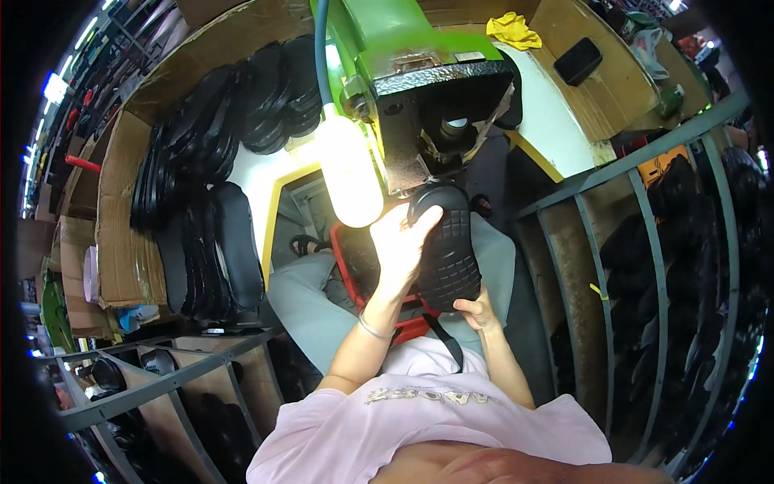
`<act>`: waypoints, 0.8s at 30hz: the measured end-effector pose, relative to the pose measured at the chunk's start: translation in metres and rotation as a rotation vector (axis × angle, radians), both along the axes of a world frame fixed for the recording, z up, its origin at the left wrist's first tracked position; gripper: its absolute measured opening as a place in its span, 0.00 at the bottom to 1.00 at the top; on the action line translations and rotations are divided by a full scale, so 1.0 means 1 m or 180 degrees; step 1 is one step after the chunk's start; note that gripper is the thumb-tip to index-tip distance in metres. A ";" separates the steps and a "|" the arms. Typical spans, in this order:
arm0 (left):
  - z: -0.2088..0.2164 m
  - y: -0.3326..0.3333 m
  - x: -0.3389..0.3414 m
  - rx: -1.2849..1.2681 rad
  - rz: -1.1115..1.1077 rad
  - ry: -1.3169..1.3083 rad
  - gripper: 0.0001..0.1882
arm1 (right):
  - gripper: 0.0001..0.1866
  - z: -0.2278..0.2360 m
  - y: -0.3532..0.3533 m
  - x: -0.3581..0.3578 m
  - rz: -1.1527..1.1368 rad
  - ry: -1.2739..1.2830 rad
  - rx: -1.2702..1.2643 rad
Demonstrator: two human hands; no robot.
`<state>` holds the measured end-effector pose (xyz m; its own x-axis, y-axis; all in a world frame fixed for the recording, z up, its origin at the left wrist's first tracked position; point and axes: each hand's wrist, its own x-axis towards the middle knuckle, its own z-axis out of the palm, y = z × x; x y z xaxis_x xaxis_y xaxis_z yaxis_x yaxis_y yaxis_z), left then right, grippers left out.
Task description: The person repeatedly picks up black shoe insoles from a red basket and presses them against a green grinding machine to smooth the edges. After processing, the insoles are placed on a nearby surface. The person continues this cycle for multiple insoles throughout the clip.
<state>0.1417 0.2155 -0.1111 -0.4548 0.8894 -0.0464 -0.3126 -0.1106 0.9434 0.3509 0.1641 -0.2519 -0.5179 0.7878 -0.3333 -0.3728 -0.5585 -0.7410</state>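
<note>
Both my hands hold one black shoe sole (451, 256), with its blocky tread turned up toward me. My left hand (398, 240) grips its left side near the far end, thumb across the tread. My right hand (479, 313) pinches the near end at its right corner. The far end of the sole sits right below the black metal head of a green machine (439, 105); whether they touch I cannot tell. A bright white lamp (351, 173) hangs just left of my left hand. The sole's underside is hidden.
Stacked black soles (214, 113) fill the left of the worktable, walled by cardboard (129, 218). A yellow cloth (513, 31) and a black box-like piece (577, 61) lie at the far right. Metal racks stand on both sides, the right rack (588, 234) holding dark items.
</note>
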 end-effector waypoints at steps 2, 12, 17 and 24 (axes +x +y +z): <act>-0.004 0.000 -0.004 -0.0093 0.0046 0.0345 0.06 | 0.24 -0.011 -0.008 -0.004 -0.0171 0.0027 -0.0147; -0.031 -0.021 -0.003 -0.0038 0.0148 0.0134 0.13 | 0.23 0.004 0.011 0.033 -0.0910 -0.0006 0.0205; -0.010 -0.008 0.006 -0.0177 -0.0322 0.0621 0.12 | 0.22 -0.019 -0.013 0.006 -0.0402 0.0207 -0.0394; -0.027 0.000 -0.025 0.0206 -0.0039 0.2022 0.07 | 0.21 -0.003 -0.039 -0.022 0.0077 0.0412 -0.0461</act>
